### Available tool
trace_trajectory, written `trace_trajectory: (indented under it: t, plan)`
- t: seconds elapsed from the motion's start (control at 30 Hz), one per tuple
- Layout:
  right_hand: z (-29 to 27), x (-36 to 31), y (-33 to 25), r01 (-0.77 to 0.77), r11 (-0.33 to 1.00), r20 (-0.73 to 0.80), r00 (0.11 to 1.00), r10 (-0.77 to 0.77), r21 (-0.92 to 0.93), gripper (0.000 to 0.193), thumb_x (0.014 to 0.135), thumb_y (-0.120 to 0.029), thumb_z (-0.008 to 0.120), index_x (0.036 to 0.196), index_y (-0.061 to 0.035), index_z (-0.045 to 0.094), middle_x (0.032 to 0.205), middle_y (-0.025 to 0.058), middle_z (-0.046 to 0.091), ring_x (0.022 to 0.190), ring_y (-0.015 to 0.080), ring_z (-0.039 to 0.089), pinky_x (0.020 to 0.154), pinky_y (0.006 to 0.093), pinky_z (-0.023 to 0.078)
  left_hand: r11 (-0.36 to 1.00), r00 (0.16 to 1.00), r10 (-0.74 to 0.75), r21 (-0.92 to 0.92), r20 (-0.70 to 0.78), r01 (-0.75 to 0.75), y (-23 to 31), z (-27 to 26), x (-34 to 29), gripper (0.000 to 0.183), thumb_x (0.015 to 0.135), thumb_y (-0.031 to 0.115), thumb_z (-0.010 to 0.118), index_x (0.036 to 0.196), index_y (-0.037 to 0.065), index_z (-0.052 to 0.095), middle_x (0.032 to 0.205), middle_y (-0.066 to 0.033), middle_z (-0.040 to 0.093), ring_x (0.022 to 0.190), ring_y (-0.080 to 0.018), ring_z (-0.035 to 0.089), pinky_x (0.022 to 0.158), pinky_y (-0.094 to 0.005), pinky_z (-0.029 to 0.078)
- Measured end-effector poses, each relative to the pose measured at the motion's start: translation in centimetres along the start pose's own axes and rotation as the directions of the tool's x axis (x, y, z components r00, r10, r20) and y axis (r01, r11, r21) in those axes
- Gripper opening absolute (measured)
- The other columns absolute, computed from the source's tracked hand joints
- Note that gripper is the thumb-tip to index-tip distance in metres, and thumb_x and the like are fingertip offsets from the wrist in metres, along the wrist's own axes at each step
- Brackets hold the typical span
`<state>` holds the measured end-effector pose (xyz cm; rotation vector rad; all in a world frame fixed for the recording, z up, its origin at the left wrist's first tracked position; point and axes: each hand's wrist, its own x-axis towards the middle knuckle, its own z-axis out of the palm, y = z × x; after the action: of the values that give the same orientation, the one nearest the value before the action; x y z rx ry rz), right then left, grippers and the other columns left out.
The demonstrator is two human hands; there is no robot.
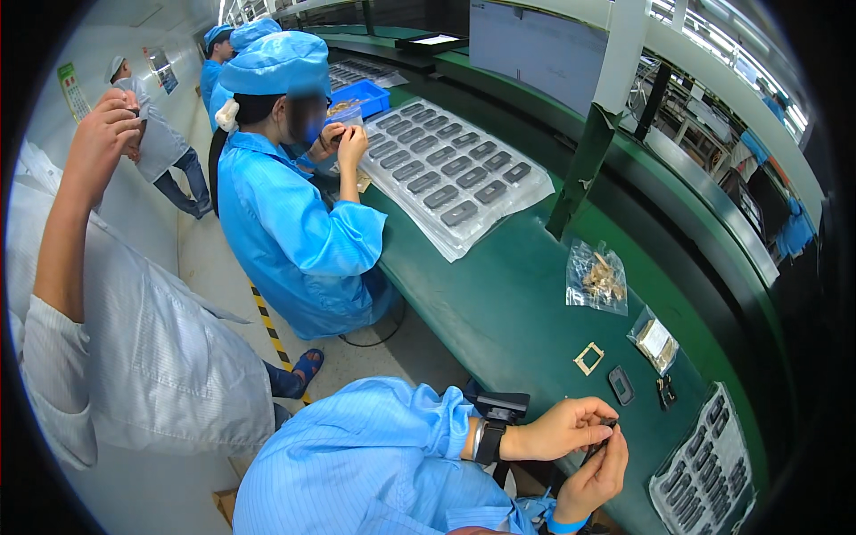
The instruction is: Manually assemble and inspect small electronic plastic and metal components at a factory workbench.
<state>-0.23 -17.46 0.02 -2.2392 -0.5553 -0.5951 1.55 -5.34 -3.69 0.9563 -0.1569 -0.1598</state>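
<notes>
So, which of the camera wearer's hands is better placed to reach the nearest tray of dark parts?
Likely the right hand: it sits closer to the tray, and the left hand is farther off. Both grip a small dark part, though.

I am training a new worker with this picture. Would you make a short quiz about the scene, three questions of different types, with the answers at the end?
1. Choose one: what is between the fingers of the camera wearer's left hand and right hand?
A) a blue bin
B) a small dark part
C) a clear bag

2. True or false: the pale rectangular frame lies on the green bench, outside the nearest tray of dark parts.

3. Short answer: which of the two hands has the blue wristband?

Key: 1. B. 2. True. 3. The right hand.
</notes>
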Motion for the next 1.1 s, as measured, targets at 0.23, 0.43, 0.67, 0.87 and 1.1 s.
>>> trace_trajectory:
  t: [0.23,0.43,0.67,0.87,1.1]
  plan:
    - [0.5,0.6,0.2,0.011,0.985,-0.004,1.000,-0.010,0.171,0.027,0.087,0.005,0.046,0.111,0.0083,0.057,0.109,0.0215,0.060,0.099,0.0327,0.060,0.083,0.0386,0.048,0.990,0.990,0.134,0.047,-0.046,-0.131,0.8,-0.5,-1.1,0.034,0.091,0.006,0.056,0.123,0.000,0.047,0.106,-0.0049,0.057,0.096,-0.0079,0.053,0.080,-0.0222,0.047]
    - [1.2,3.5,-3.0,0.160,0.968,-0.094,0.985,-0.144,0.194,0.018,0.085,-0.004,0.058,0.099,0.0030,0.065,0.098,0.0184,0.064,0.087,0.0338,0.062,0.077,0.0380,0.050,0.946,0.948,0.293,0.184,-0.129,-0.267,2.1,-1.5,-2.0,0.034,0.091,0.007,0.057,0.123,0.001,0.047,0.100,-0.0024,0.056,0.085,-0.0057,0.052,0.074,-0.0199,0.045]
    - [1.6,5.1,-4.2,0.320,0.925,0.019,0.943,-0.331,0.206,0.029,0.082,0.002,0.051,0.109,0.0004,0.062,0.103,0.0196,0.063,0.092,0.0354,0.062,0.080,0.0384,0.051,0.939,0.898,0.338,0.170,-0.282,-0.300,4.7,-1.9,-3.5,0.033,0.092,0.011,0.056,0.123,0.002,0.048,0.098,-0.0011,0.057,0.077,-0.0045,0.053,0.064,-0.0192,0.045]
    - [4.7,7.3,-5.0,0.449,0.852,0.098,0.868,-0.488,0.268,0.042,0.071,0.004,0.051,0.113,0.0042,0.058,0.110,0.0233,0.059,0.091,0.0397,0.060,0.078,0.0430,0.049,0.902,0.804,0.428,0.256,-0.413,-0.349,8.9,-2.3,-4.8,0.031,0.091,0.010,0.057,0.120,0.001,0.050,0.088,-0.0033,0.061,0.071,-0.0071,0.056,0.062,-0.0214,0.048]
    - [6.9,11.6,-10.5,0.551,0.702,0.052,0.769,-0.637,0.450,0.046,0.062,0.007,0.055,0.107,0.0003,0.062,0.104,0.0167,0.061,0.079,0.0309,0.062,0.069,0.0369,0.051,0.831,0.649,0.549,0.255,-0.527,-0.495,14.5,-3.4,-7.9,0.031,0.089,0.006,0.059,0.117,-0.001,0.050,0.094,-0.0095,0.063,0.073,-0.0109,0.060,0.063,-0.0226,0.050]
